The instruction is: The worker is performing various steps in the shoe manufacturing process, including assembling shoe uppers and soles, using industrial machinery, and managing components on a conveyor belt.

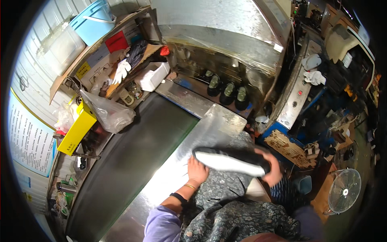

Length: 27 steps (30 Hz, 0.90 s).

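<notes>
A black shoe [263, 158] with a white sole [229, 162] lies sideways across my lap, blurred by motion, its sole turned toward me. My right hand [273, 168] is wrapped round its right end, also blurred. At the left end my left hand [197, 171] is closed on the shoe's near edge, its fingertips partly hidden. Under the shoe is a dark flowered apron [223, 187]. Just left of my left hand runs a shiny metal table edge [161, 177].
A dark conveyor belt [133, 161] runs along the left. Several black shoes [227, 93] stand under a metal hood [217, 44]. A yellow box [76, 129] and plastic bag [111, 115] sit on the left shelf. A fan [344, 190] stands at right, near a blue-sided machine [288, 147].
</notes>
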Motion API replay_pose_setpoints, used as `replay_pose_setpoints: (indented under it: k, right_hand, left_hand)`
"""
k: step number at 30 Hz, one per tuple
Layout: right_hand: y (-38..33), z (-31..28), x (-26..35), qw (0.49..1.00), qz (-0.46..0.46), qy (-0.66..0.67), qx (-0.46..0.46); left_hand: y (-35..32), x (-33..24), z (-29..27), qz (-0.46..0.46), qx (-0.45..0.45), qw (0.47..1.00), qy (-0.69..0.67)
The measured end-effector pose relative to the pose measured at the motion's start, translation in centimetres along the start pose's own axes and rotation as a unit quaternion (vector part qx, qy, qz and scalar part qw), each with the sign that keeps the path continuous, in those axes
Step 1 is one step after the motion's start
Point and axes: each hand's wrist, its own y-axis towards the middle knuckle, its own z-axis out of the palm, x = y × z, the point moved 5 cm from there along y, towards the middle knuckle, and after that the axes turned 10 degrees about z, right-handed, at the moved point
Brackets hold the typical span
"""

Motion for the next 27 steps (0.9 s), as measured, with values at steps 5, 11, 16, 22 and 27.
replay_pose_setpoints:
  k: [5, 11, 16, 22, 27]
  right_hand:
    - [23.5, 6.7, -12.6, 0.916, 0.238, 0.315, -0.070]
    - [34.5, 18.3, -17.2, 0.978, 0.113, -0.174, -0.027]
    - [19.4, 23.9, -10.5, 0.878, 0.066, -0.123, 0.459]
    - [3.0, 17.6, -3.3, 0.837, 0.092, -0.241, 0.483]
    - [-2.4, 16.4, -3.1, 0.885, -0.118, -0.274, 0.358]
  left_hand:
    - [0.0, -0.4, -1.6, -0.020, -0.107, 0.992, -0.059]
    - [0.1, -0.3, -2.6, -0.020, -0.113, 0.992, -0.056]
    - [-0.1, -0.2, -1.5, -0.012, -0.113, 0.992, -0.055]
    - [-0.2, 0.4, -1.4, -0.011, -0.118, 0.990, -0.072]
    - [-3.5, -1.1, -6.7, -0.021, -0.334, 0.879, -0.340]
